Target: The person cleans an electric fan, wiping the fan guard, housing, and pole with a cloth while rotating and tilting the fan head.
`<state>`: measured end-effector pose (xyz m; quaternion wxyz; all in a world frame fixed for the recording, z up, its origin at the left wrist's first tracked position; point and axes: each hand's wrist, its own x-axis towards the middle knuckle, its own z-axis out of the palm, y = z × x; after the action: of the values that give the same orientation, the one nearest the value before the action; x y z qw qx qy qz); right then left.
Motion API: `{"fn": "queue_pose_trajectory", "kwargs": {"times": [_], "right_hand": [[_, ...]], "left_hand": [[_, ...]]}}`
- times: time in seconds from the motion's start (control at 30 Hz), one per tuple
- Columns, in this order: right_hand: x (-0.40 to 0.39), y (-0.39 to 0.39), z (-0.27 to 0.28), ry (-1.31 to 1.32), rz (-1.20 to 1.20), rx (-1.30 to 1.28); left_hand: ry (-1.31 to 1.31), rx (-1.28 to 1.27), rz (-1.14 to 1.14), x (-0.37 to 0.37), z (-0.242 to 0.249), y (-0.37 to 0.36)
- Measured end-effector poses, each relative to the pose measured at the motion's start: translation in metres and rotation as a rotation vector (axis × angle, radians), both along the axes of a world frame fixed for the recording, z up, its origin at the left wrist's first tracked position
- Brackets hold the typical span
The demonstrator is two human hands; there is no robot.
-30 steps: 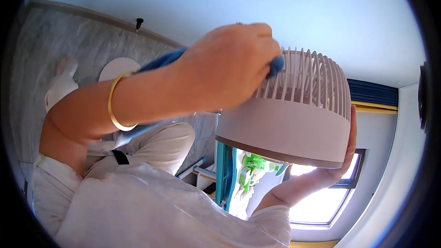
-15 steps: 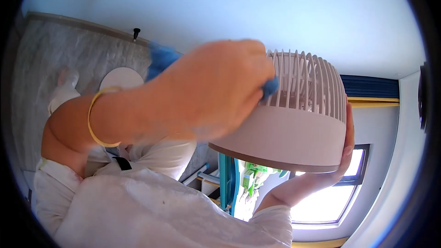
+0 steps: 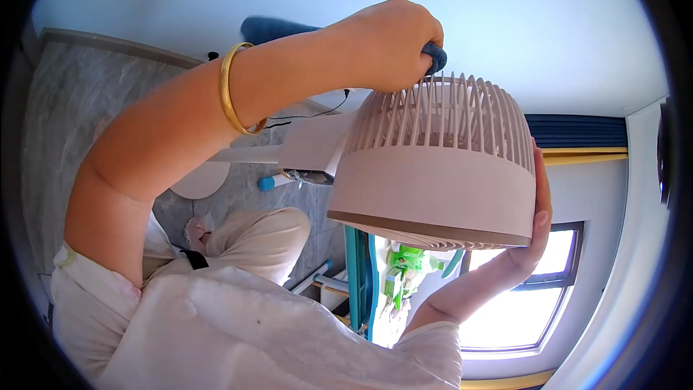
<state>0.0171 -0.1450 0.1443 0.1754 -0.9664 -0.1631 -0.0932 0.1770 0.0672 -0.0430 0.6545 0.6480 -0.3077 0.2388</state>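
The round fan (image 3: 433, 188) fills the middle of the view, a pale drum with a smooth band around it and a dome of thin ribs (image 3: 440, 115) above this band. Its axis goes from about 6 o'clock up to 12 o'clock, a little tilted, so the ribbed dome looks up and the other face looks down to the window (image 3: 505, 318). At 12 o'clock of the fan, just on the crown of the ribs, sits the blue cloth (image 3: 434, 56). It is bunched inside the left hand (image 3: 382, 43), which is clenched around it, knuckles up, and only a small blue end shows out at the fingertips, touching the rib tops. The forearm of this hand goes away toward 9 o'clock and has a gold bangle (image 3: 232, 90) on the wrist. At 3 o'clock of the fan the right hand (image 3: 538, 217) lies flat on the side band with the fingers stretched upward. It presses and props the fan and does not close around it. So the cloth hand is the nearer one to the ribs, and the other hand is on the opposite side, lower. At 9 o'clock, touching the drum, a pale flat part (image 3: 310, 146) with a thin cable sticks out. I cannot tell if it belongs to the fan. Under all this is the person's white clothing (image 3: 253, 332).
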Motion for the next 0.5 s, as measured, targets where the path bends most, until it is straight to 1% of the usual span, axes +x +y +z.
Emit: {"fn": "queue_pose_trajectory", "kwargs": {"times": [0.07,0.13,0.2,0.27,0.33,0.4,0.5], "right_hand": [[0.000,0.005,0.000,0.004,-0.002,-0.007],[-0.003,0.010,-0.002,-0.007,0.006,-0.003],[-0.002,0.015,-0.003,-0.008,0.011,-0.003],[-0.002,0.018,-0.003,-0.004,0.006,-0.009],[-0.002,0.016,-0.003,-0.016,-0.012,-0.007],[-0.001,0.016,-0.004,-0.031,-0.017,-0.004],[-0.001,0.013,-0.001,-0.044,-0.016,-0.020]], "left_hand": [[0.050,0.007,-0.033,-0.003,0.002,0.002],[0.073,0.008,-0.063,-0.021,0.008,0.015],[-0.028,0.075,-0.124,-0.039,0.015,0.032],[-0.022,0.177,-0.202,-0.063,0.022,0.047],[-0.117,0.195,-0.177,-0.076,0.021,0.050],[-0.311,0.132,-0.051,-0.080,0.016,0.046],[-0.258,0.173,0.028,-0.061,0.025,0.037]]}}
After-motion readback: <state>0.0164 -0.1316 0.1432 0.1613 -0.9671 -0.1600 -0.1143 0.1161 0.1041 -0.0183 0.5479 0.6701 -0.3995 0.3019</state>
